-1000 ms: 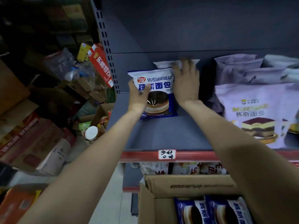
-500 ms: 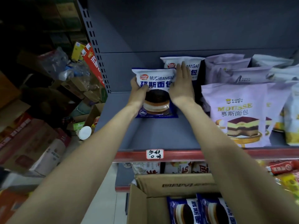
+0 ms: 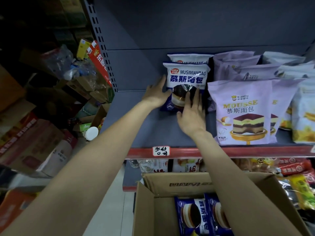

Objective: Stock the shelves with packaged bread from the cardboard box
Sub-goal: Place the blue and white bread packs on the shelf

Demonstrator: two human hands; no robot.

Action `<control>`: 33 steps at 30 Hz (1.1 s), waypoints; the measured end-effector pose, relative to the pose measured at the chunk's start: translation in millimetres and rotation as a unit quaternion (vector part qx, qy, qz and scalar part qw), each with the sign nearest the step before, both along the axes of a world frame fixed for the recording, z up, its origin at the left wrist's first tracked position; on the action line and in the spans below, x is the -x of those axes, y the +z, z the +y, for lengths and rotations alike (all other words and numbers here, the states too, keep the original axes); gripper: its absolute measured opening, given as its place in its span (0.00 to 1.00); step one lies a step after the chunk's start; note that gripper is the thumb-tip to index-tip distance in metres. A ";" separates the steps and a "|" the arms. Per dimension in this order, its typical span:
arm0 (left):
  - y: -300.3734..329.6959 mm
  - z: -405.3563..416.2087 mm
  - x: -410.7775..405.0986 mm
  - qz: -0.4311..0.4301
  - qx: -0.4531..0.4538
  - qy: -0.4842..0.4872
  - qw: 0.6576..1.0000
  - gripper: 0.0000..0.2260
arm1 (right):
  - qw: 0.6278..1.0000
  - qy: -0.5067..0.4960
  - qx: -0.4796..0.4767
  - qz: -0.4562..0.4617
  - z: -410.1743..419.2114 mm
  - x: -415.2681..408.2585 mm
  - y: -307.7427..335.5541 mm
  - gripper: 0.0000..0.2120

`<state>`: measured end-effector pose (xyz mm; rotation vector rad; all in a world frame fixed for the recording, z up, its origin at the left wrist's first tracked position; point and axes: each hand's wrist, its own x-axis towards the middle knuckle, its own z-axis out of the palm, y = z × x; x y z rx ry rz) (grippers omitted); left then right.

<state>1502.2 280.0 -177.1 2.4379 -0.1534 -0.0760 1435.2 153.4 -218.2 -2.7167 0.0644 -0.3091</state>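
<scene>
Head view: bread pack (image 3: 185, 77) perhaps further right.

Both bare arms reached forward and up, forearms converging. Left hand (image 3: 156, 96) was out in front, palm turned inward, fingers (image 3: 162, 82) straight and together, pointing up and away, thumb spread to the left. Right hand (image 3: 191, 113) sat slightly nearer and lower, back of hand toward the camera, fingers extended and loosely apart, thumb out to the left. Neither hand was curled.
</scene>
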 end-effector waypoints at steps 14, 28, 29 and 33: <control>-37.9 0.3 250.7 -0.238 0.120 0.062 0.962 0.10 | 0.981 0.134 -0.137 -0.026 -87.2 212.7 -19.6 0.09; -226.8 -100.6 338.4 0.209 -0.064 0.069 0.973 0.20 | 0.943 0.019 -0.017 0.330 -200.7 267.4 -215.4 0.23; -240.2 -102.9 335.7 0.225 -0.070 0.080 0.968 0.22 | 0.942 0.007 -0.012 0.337 -200.4 265.6 -226.8 0.25; -287.2 -100.1 316.2 0.285 -0.107 0.070 0.950 0.28 | 0.943 -0.061 -0.025 0.328 -204.1 246.8 -268.0 0.32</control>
